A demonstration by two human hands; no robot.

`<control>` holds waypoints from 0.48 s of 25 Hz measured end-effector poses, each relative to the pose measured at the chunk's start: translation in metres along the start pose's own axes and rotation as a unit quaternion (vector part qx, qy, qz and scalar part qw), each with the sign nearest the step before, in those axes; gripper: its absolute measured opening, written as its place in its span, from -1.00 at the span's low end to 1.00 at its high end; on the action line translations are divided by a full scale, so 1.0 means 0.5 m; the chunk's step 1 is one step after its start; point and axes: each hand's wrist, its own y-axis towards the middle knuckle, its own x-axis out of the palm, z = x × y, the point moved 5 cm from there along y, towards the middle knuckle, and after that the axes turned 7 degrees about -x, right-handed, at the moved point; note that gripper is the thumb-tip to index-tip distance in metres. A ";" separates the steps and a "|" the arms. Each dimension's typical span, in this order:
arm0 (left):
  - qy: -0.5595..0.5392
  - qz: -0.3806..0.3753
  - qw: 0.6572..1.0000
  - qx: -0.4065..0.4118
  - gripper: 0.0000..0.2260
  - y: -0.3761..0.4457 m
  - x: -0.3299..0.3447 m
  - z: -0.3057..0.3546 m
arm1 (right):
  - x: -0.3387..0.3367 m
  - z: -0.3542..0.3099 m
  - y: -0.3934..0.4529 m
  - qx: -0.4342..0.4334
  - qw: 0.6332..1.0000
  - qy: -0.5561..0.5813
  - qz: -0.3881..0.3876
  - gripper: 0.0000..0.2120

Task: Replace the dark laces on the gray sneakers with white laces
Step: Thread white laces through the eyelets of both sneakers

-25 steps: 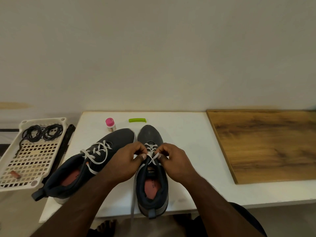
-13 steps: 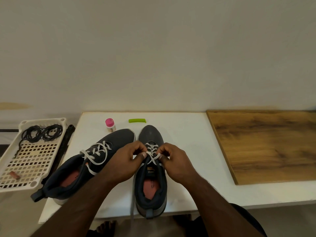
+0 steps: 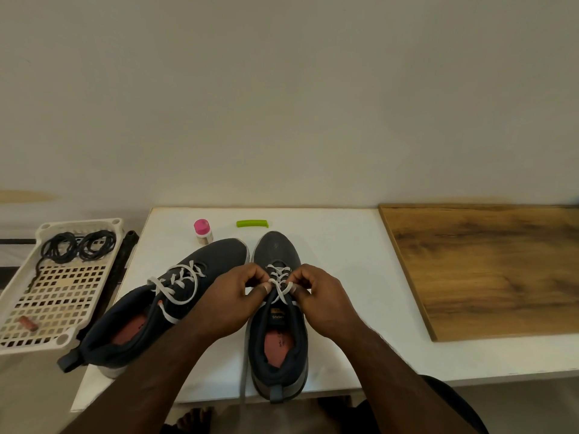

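Two gray sneakers stand on the white table (image 3: 338, 245). The left sneaker (image 3: 216, 258) lies angled, laced with a white lace (image 3: 178, 281) whose ends hang loose. The right sneaker (image 3: 277, 249) points away from me, and its white lace (image 3: 279, 278) crosses the upper eyelets. My left hand (image 3: 232, 296) and my right hand (image 3: 316, 296) sit on either side of the tongue, each pinching that lace between thumb and fingers. One lace end (image 3: 243, 371) trails down over the table's front edge. The dark laces (image 3: 78, 247) lie coiled in a white basket (image 3: 18, 308).
A small bottle with a pink cap (image 3: 202, 231) and a green clip (image 3: 252, 223) lie at the back of the table. A wooden board (image 3: 488, 267) covers the right side. A small brown object (image 3: 28, 323) rests in the basket. A dark rod (image 3: 123, 261) runs between basket and table.
Both hands have stayed at the right sneaker's lace with only slight finger movement; the sneaker shifted a little toward me.
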 end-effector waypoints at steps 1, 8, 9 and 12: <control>0.001 -0.008 1.000 -0.009 -0.92 0.000 0.001 -0.004 | -0.002 0.001 0.000 0.001 1.000 0.000 0.001 -0.93; 0.054 -0.075 0.992 -0.082 -0.96 -0.020 -0.013 -0.023 | -0.022 0.021 -0.037 0.059 0.992 0.030 -0.107 -0.94; 0.059 -0.085 0.991 -0.090 -0.96 -0.033 -0.011 -0.025 | -0.026 0.022 -0.041 0.064 0.991 0.027 -0.110 -0.96; 0.089 -0.063 0.989 -0.099 -0.93 -0.064 -0.006 -0.021 | -0.028 0.015 -0.044 0.061 0.993 -0.030 -0.100 -0.90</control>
